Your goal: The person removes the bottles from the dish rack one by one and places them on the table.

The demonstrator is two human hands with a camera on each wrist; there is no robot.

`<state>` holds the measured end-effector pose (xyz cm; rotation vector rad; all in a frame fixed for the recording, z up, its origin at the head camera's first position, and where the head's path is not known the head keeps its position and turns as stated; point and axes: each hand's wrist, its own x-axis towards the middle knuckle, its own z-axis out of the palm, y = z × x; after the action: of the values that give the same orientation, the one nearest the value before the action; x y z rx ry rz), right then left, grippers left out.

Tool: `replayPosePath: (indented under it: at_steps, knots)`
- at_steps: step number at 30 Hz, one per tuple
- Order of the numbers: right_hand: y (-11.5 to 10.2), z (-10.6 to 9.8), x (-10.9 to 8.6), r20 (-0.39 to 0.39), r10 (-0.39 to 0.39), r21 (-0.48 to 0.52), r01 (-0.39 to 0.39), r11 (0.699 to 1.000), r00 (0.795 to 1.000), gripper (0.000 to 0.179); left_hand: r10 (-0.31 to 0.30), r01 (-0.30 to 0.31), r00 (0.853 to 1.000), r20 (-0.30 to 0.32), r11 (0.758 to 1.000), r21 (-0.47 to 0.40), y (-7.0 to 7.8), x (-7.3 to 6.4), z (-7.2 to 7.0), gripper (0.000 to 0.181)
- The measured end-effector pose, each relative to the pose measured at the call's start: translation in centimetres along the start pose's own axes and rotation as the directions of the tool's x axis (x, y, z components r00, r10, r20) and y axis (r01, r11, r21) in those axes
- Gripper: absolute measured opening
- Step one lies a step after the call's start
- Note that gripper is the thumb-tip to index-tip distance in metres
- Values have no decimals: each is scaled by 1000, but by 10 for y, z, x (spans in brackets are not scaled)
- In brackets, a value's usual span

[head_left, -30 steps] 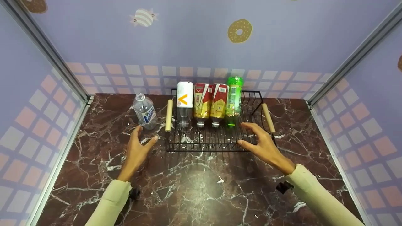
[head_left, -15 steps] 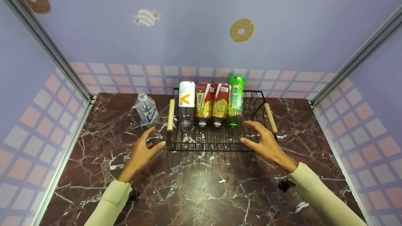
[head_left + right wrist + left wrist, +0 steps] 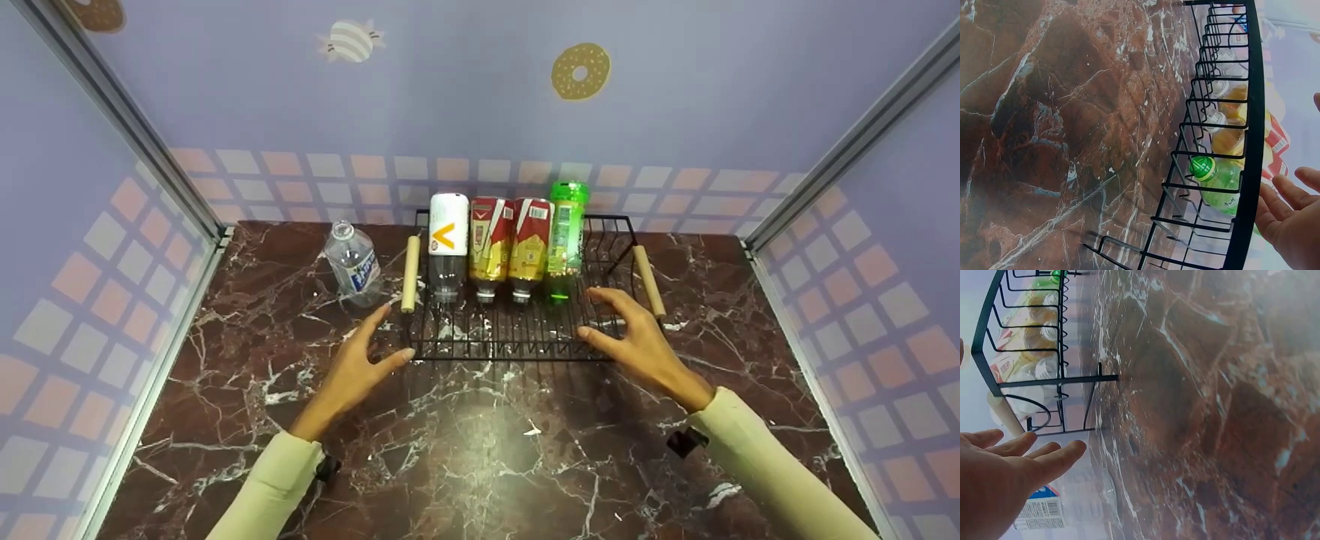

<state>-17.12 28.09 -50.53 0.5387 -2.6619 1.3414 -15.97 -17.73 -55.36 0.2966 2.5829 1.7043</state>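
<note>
A black wire basket (image 3: 510,351) with two wooden handles stands on the marbled table. Four bottles lean in it side by side: a white-labelled bottle (image 3: 448,225), two red-and-yellow bottles (image 3: 491,240) and a green bottle (image 3: 566,232), all with necks toward me. Left of the basket a clear bottle (image 3: 352,259) with a blue label stands uncapped. My left hand (image 3: 360,375) is spread near the basket's front left corner, holding nothing. Over the basket's right part hovers my right hand (image 3: 637,345), thumb and fingers apart, nothing gripped. In the right wrist view its fingers (image 3: 1283,202) appear behind the top rail.
Patterned purple walls (image 3: 480,90) close off the back and both sides. The left wooden handle (image 3: 410,274) rises between the clear bottle and the basket; the right wooden handle (image 3: 649,281) is beside my right hand. A small white scrap (image 3: 532,428) lies on the tabletop (image 3: 465,472).
My left hand has moved right, away from the clear bottle toward the basket's front left corner. My right hand stays nearly where it was. The whole view has shifted slightly.
</note>
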Motion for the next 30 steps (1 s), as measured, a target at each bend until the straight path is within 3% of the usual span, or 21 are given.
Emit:
replayPosePath:
  at_steps: [7,18,30]
  knots:
    - [0,-1,1,-10,-1,-10,1,1000,1000,66,-8,6,1000,30,997,73,5,1,10,110]
    - [4,-4,3,-19,72,1,-72,997,997,68,-12,20,998,61,991,-131,6,8,28,126]
    - [7,-6,7,8,136,25,-137,990,991,73,-24,30,999,41,989,-142,6,11,34,130]
